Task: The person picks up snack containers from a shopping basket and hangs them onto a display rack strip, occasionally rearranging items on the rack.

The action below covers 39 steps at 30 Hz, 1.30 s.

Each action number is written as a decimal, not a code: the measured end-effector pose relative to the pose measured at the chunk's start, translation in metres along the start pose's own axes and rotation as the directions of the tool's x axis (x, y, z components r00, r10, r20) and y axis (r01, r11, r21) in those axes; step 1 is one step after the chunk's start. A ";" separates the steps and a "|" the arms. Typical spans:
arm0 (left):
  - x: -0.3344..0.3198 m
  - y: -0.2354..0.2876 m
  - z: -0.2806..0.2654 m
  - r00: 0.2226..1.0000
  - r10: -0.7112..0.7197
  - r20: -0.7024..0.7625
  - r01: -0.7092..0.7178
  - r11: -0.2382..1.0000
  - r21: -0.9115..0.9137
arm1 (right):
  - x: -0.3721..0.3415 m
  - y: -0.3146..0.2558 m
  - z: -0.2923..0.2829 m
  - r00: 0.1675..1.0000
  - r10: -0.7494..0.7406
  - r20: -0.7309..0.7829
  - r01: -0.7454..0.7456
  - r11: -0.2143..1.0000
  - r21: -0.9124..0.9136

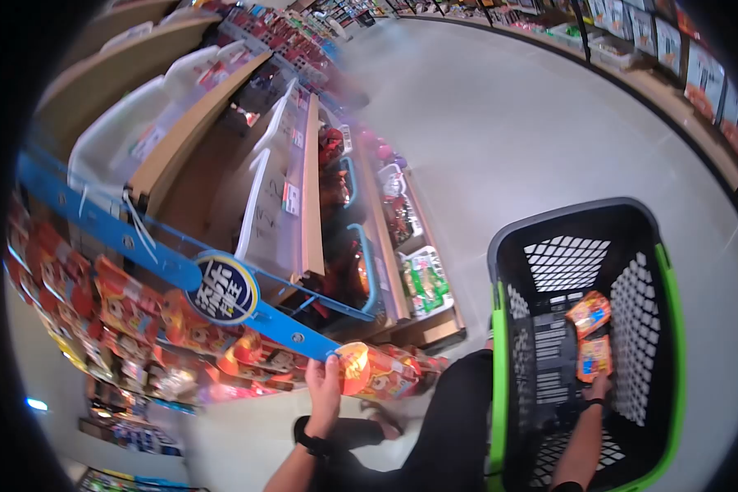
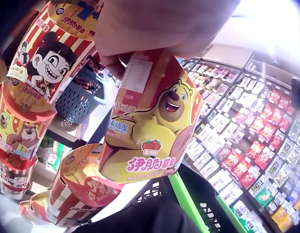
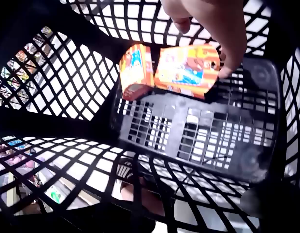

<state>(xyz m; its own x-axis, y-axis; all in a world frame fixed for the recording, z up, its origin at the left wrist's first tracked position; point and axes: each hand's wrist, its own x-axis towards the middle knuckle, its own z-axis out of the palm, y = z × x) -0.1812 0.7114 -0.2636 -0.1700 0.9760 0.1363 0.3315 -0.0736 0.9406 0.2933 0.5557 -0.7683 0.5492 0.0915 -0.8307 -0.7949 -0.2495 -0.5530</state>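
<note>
My left hand is at the lower end of a blue hanging strip. In the left wrist view its fingers curl over the top of a snack pack with a yellow cartoon bear on it, gripping it; the fingertips are partly hidden. Down inside a black shopping basket with green edging is my right hand. Its fingertip meets the right edge of an orange snack pack, while the thumb stands apart. A second orange pack lies beside that one on the basket floor.
More red and orange snack packs hang in rows along the strip. Shelves with white bins and blue baskets stand at the left. Grey floor runs ahead, with another shelf row at the far right.
</note>
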 end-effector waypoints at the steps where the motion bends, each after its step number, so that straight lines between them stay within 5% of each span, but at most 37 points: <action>1: -0.002 0.006 0.004 1.000 -0.014 -0.017 0.014 1.000 0.020 | 0.042 0.036 -0.009 0.997 -0.053 0.061 0.050 0.998 0.048; 3: -0.002 0.007 0.006 1.000 -0.013 -0.028 0.014 0.999 0.031 | -0.007 0.014 0.009 0.998 -0.056 0.005 0.056 0.998 0.024; 8: -0.001 -0.001 0.006 0.998 -0.061 -0.016 0.060 0.998 -0.025 | 0.007 -0.007 0.017 0.989 0.030 -0.142 -0.009 0.990 0.141; 11: -0.003 0.003 0.013 0.998 -0.049 -0.047 0.048 0.998 -0.032 | 0.005 -0.018 0.021 0.987 0.009 -0.163 -0.003 0.999 0.036; 12: -0.004 0.004 0.012 0.997 -0.066 -0.044 0.064 0.997 -0.036 | 0.023 0.001 0.027 0.975 -0.151 -0.161 0.177 0.971 0.161; 14: -0.006 0.004 0.013 0.996 -0.074 -0.059 0.071 0.996 -0.047 | 0.014 -0.002 0.034 0.924 -0.109 -0.366 0.097 0.994 -0.051; 16: -0.005 0.004 0.012 0.995 -0.079 -0.055 0.075 0.995 -0.072 | 0.046 0.027 0.030 0.982 -0.051 -0.183 0.063 0.996 0.057; 17: -0.003 0.002 0.014 0.997 -0.059 -0.053 0.055 0.996 -0.063 | -0.001 -0.003 0.033 0.990 0.104 -0.091 -0.097 0.992 0.081; 19: -0.004 -0.001 0.010 0.998 -0.033 -0.052 0.031 0.999 -0.035 | 0.004 0.016 0.030 0.988 0.127 0.090 -0.152 0.907 0.392; 21: -0.006 0.000 0.008 0.999 -0.041 -0.027 0.039 0.997 -0.071 | -0.015 0.005 0.032 0.994 0.110 0.020 -0.112 0.968 0.227; 24: -0.007 -0.002 0.002 1.000 -0.009 0.000 0.009 0.997 -0.076 | -0.059 -0.033 0.036 0.992 -0.123 0.006 0.123 0.992 -0.009; 25: -0.008 0.000 -0.001 1.000 -0.020 0.012 0.021 0.997 -0.070 | -0.073 -0.043 0.039 0.937 -0.349 0.024 0.349 0.930 -0.110; 27: -0.006 -0.001 -0.011 0.998 0.022 0.062 -0.015 0.994 -0.107 | -0.112 -0.068 0.046 0.668 -0.742 0.056 0.716 0.619 -0.323; 29: -0.002 -0.011 -0.022 0.993 0.027 0.117 -0.005 0.983 -0.182 | -0.091 -0.075 0.048 0.615 -0.711 0.343 0.788 0.533 -0.309; 31: -0.005 -0.018 -0.030 0.988 0.023 0.154 0.010 0.978 -0.210 | -0.163 -0.120 0.052 0.729 -0.526 0.437 0.679 0.634 -0.370; 33: -0.003 -0.017 -0.036 0.982 0.026 0.185 0.009 0.983 -0.183 | -0.184 -0.138 0.057 0.402 -0.728 0.555 0.907 0.236 -0.348; 34: -0.004 -0.016 -0.038 0.983 0.033 0.181 -0.003 0.987 -0.159 | -0.200 -0.151 0.056 0.325 -0.739 0.589 0.906 0.066 -0.417; 37: -0.012 -0.007 -0.044 0.984 0.075 0.160 -0.053 0.989 -0.139 | -0.253 -0.194 0.058 0.399 -0.648 0.648 0.917 0.298 -0.266; 39: -0.010 -0.002 -0.057 0.975 0.113 0.192 -0.085 0.985 -0.148 | -0.318 -0.201 0.074 0.305 -0.660 0.687 0.950 0.161 -0.267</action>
<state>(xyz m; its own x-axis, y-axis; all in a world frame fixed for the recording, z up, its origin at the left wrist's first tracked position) -0.2332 0.6904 -0.2486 0.0502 0.9825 0.1793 0.2040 -0.1858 0.9612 0.2592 0.6482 -0.3975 0.5146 0.8548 0.0674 0.4630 -0.2108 -0.8609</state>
